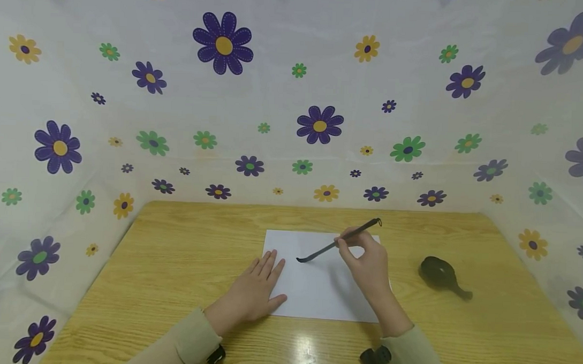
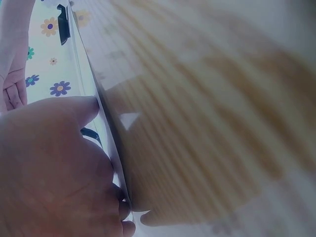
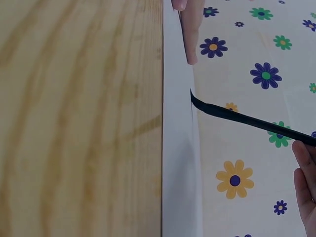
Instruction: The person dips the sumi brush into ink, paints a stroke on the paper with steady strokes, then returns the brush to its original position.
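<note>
My right hand (image 1: 370, 265) pinches a slim black calligraphy brush (image 1: 325, 250) between thumb and fingers. The brush slants down to the left, its bent, pointed tip at the white paper (image 1: 311, 303) and a small loop at its upper end. In the right wrist view the curved brush (image 3: 247, 120) tip meets the paper (image 3: 178, 148) edge-on. My left hand (image 1: 254, 290) lies flat on the paper's left side, fingers straight and thumb spread. Seen close in the left wrist view, the left hand (image 2: 54, 163) partly hides the paper.
A dark, shiny, rounded object with a short handle (image 1: 439, 273) lies on the wooden table (image 1: 188, 242), right of the paper. A white cloth with printed flowers (image 1: 270, 95) encloses the back and both sides. Dark wrist devices (image 1: 376, 359) sit below the sleeves.
</note>
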A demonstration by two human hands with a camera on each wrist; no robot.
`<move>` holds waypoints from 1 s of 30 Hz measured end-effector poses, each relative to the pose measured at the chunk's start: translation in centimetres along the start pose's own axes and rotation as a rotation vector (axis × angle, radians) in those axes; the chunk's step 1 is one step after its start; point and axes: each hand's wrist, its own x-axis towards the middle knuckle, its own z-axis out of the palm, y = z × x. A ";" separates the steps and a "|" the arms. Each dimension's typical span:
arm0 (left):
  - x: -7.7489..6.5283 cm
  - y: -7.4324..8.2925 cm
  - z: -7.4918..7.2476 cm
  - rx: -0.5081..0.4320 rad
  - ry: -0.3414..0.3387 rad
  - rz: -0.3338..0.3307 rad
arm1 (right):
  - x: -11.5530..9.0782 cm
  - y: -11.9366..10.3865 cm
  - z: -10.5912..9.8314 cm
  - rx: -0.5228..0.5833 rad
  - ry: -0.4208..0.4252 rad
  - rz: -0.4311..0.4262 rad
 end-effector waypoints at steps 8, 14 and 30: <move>-0.3 0.3 -0.5 -0.015 0.001 -0.003 | 0.1 -0.1 -0.1 -0.001 0.003 -0.012; -0.4 0.4 -0.7 -0.026 0.003 -0.005 | 0.1 -0.1 -0.1 -0.014 0.007 -0.016; -0.4 0.4 -0.8 -0.035 0.003 0.007 | 0.1 0.5 -0.8 0.015 0.047 -0.011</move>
